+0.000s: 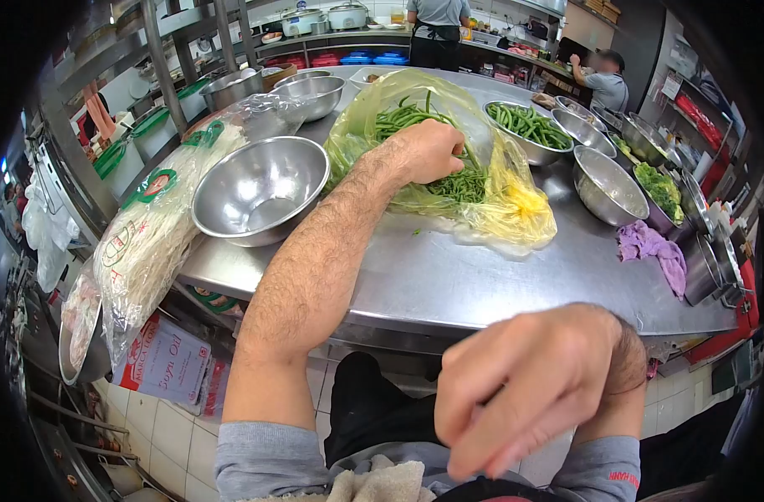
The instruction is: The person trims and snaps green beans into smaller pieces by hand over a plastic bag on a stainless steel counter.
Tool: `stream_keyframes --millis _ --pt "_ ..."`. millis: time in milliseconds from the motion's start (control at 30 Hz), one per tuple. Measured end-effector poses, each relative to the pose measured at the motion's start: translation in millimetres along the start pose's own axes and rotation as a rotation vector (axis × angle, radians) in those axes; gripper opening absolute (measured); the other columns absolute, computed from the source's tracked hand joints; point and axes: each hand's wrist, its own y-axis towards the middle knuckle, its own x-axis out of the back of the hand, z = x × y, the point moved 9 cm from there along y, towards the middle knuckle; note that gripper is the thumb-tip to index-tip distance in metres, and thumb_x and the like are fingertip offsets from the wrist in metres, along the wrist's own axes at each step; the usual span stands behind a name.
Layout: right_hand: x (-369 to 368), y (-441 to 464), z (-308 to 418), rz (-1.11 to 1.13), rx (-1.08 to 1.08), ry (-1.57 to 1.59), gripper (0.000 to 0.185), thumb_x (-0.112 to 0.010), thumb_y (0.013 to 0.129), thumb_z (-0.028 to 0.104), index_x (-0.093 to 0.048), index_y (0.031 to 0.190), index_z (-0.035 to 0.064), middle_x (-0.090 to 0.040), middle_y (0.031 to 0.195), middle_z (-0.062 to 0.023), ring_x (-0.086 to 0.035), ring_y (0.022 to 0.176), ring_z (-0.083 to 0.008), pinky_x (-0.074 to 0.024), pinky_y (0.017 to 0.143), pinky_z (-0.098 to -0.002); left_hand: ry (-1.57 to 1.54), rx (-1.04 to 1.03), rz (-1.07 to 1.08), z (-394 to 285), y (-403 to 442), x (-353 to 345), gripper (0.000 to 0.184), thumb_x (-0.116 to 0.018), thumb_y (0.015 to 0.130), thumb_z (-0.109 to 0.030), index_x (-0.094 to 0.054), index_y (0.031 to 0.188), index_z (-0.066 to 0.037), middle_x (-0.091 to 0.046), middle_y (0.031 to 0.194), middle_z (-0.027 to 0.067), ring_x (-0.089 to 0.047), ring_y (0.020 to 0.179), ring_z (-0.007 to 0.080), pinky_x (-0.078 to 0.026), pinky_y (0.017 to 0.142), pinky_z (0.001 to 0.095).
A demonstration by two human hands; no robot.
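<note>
My left hand [434, 152] reaches over the open yellow plastic bag [520, 205] on the steel table. Its fingers are curled in among the green beans [403, 117]; what they grip is hidden. Small green bean ends [461, 186] lie in the bag just below that hand. My right hand [524, 381] is raised close to the camera, in front of the table edge, with fingers curled together and slightly blurred. Whatever it may hold does not show. Behind the bag to the right, a steel bowl [539, 156] holds more green beans.
A steel bowl [265, 188] stands left of the bag, beside plastic-wrapped noodles [152, 226] overhanging the table. On the right are several steel bowls, one with broccoli [659, 191], and a purple cloth [656, 251]. Two people work at the back counters.
</note>
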Motion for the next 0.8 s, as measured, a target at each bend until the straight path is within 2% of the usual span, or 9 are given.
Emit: stream_keyframes --millis 167,233,467,533,567,700,733,800 --pt "-3 2 9 -0.018 0.060 -0.045 0.016 -0.062 0.086 0.006 -0.065 0.094 -0.0079 -0.061 0.085 -0.0152 -0.059 0.068 -0.0245 -0.0429 0.058 -0.0329 -0.010 -0.004 0.010 2 3 -4 0.029 -0.063 0.085 -0.024 -0.062 0.107 -0.005 -0.065 0.102 0.0147 -0.063 0.097 0.0276 -0.051 0.085 0.0376" --pt "-4 -3 16 -0.034 0.166 -0.124 0.015 -0.062 0.085 0.004 -0.064 0.091 -0.0089 -0.060 0.084 -0.0160 -0.058 0.064 -0.0247 -0.0425 0.057 -0.0339 -0.008 -0.001 0.015 1 2 -3 0.030 -0.063 0.085 -0.025 -0.062 0.107 -0.005 -0.065 0.102 0.0148 -0.063 0.097 0.0278 -0.051 0.085 0.0377" --pt "-14 2 17 0.019 0.199 -0.205 0.010 -0.060 0.083 0.000 -0.063 0.086 -0.0089 -0.060 0.082 -0.0163 -0.057 0.062 -0.0243 -0.0415 0.054 -0.0344 -0.013 0.004 0.030 -2 0 -2 0.030 -0.064 0.084 -0.024 -0.062 0.108 -0.005 -0.065 0.102 0.0151 -0.063 0.097 0.0279 -0.050 0.085 0.0375" --pt "-5 3 20 -0.117 0.252 -0.271 0.009 -0.060 0.081 0.000 -0.063 0.080 -0.0079 -0.060 0.076 -0.0147 -0.056 0.057 -0.0236 -0.0409 0.051 -0.0346 -0.013 0.017 0.041 0 -1 -3 0.030 -0.064 0.084 -0.025 -0.062 0.108 -0.005 -0.065 0.102 0.0152 -0.063 0.097 0.0281 -0.050 0.085 0.0373" --pt "-6 5 17 -0.117 0.248 -0.267 0.009 -0.060 0.081 0.000 -0.063 0.080 -0.0079 -0.060 0.076 -0.0147 -0.056 0.057 -0.0236 -0.0409 0.051 -0.0346 -0.014 -0.002 0.025 1 0 -3 0.030 -0.065 0.084 -0.025 -0.062 0.107 -0.005 -0.066 0.102 0.0152 -0.063 0.097 0.0283 -0.050 0.085 0.0373" --pt "16 -1 24 -0.553 0.265 -0.151 0.014 -0.063 0.080 0.003 -0.064 0.068 -0.0039 -0.060 0.064 -0.0116 -0.055 0.050 -0.0225 -0.0401 0.048 -0.0347 -0.044 -0.058 -0.005 -1 2 -2 0.030 -0.065 0.084 -0.025 -0.063 0.105 -0.004 -0.066 0.101 0.0151 -0.063 0.096 0.0292 -0.050 0.085 0.0372" --pt "15 -1 28 -0.610 0.272 -0.104 0.016 -0.065 0.080 0.006 -0.064 0.068 -0.0033 -0.061 0.065 -0.0125 -0.055 0.050 -0.0221 -0.0399 0.048 -0.0342 -0.024 -0.040 -0.006 3 5 -4 0.029 -0.066 0.083 -0.025 -0.064 0.104 -0.005 -0.066 0.100 0.0151 -0.063 0.095 0.0295 -0.050 0.085 0.0377" --pt "14 1 29 -0.539 0.300 -0.040 0.021 -0.060 0.087 0.011 -0.062 0.071 -0.0031 -0.059 0.071 -0.0149 -0.054 0.052 -0.0211 -0.0392 0.044 -0.0304 -0.017 -0.041 -0.029 5 7 -4 0.029 -0.067 0.082 -0.024 -0.064 0.104 -0.006 -0.066 0.099 0.0150 -0.063 0.095 0.0294 -0.050 0.085 0.0380"
